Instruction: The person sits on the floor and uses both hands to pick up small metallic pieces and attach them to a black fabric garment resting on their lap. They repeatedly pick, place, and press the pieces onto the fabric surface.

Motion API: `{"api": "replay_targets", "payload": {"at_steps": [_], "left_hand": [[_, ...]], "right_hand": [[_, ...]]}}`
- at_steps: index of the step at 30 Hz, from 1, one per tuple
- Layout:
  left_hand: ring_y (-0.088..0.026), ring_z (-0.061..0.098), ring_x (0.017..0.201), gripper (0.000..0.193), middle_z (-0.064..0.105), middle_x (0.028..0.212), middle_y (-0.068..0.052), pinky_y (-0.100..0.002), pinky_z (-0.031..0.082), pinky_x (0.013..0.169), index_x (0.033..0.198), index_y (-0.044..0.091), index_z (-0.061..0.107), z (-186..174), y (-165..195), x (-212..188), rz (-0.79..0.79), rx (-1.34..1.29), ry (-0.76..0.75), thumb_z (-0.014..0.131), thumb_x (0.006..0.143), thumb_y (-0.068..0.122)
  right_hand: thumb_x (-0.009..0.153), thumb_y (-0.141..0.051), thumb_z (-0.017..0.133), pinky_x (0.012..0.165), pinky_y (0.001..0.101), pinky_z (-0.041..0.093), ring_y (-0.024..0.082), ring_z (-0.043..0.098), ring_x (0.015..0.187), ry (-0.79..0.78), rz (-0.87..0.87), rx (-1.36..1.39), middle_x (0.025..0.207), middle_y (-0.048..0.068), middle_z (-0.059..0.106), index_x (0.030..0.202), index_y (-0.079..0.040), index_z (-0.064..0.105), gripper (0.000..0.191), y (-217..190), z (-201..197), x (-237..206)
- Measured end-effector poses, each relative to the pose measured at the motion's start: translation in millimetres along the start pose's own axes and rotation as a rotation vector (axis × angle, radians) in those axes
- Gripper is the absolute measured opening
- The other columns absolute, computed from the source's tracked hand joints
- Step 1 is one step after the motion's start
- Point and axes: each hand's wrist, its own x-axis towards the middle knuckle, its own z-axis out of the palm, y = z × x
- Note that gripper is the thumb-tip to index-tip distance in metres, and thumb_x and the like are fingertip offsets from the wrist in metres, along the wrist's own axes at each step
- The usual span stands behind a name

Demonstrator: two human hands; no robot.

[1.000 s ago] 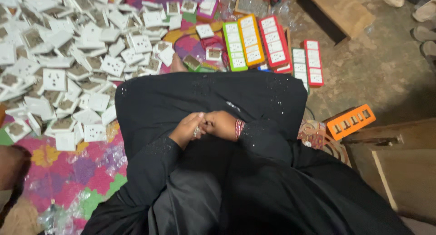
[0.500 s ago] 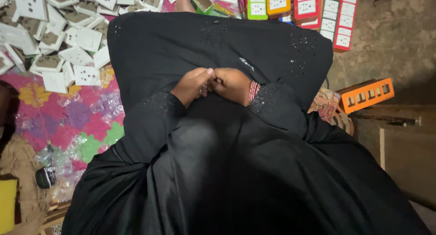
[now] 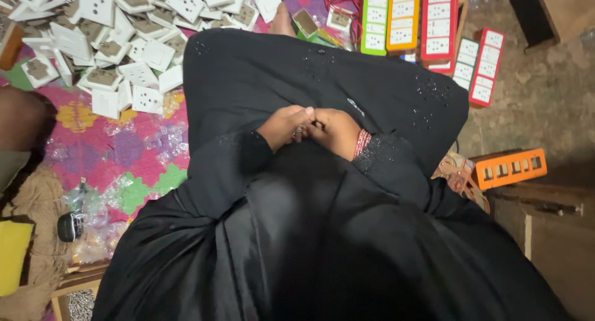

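Grip closed: the left hand [image 3: 284, 126] pinches a small metallic part [image 3: 299, 132], fingertips meeting the right hand [image 3: 335, 130], also curled shut on it, over a black-robed lap [image 3: 322, 79]. White socket plates [image 3: 118, 42] heap on the floral mat [image 3: 130, 153] at left; coloured power strips [image 3: 427, 23] lie at the floor's upper right.

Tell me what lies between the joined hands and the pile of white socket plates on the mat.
In the head view, only the black robe over the lap separates the left hand from the white socket plates; the right hand touches the left.
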Motion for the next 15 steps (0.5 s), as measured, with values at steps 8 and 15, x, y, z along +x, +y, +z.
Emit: {"api": "replay_targets", "payload": {"at_steps": [8,15], "left_hand": [[-0.007,0.055,0.063,0.017,0.066,0.082,-0.001,-0.022,0.042,0.053,0.098,0.006,0.065,-4,-4,5,0.063,-0.098,0.067,0.067,0.090,0.021],[-0.007,0.053,0.060,0.021,0.065,0.078,-0.002,-0.022,0.038,0.050,0.092,0.005,0.062,-5,3,-1,0.118,-0.035,0.034,0.067,0.095,0.026]], "right_hand": [[0.097,-0.010,0.066,0.054,0.0215,0.038,0.001,0.044,0.060,0.136,0.242,0.205,0.066,-0.004,0.055,0.098,-0.004,0.070,0.008,24,10,-3],[0.093,-0.009,0.069,0.055,0.0215,0.038,0.000,0.043,0.062,0.172,0.130,0.326,0.068,-0.006,0.055,0.108,-0.005,0.071,0.016,27,17,-4]]}}
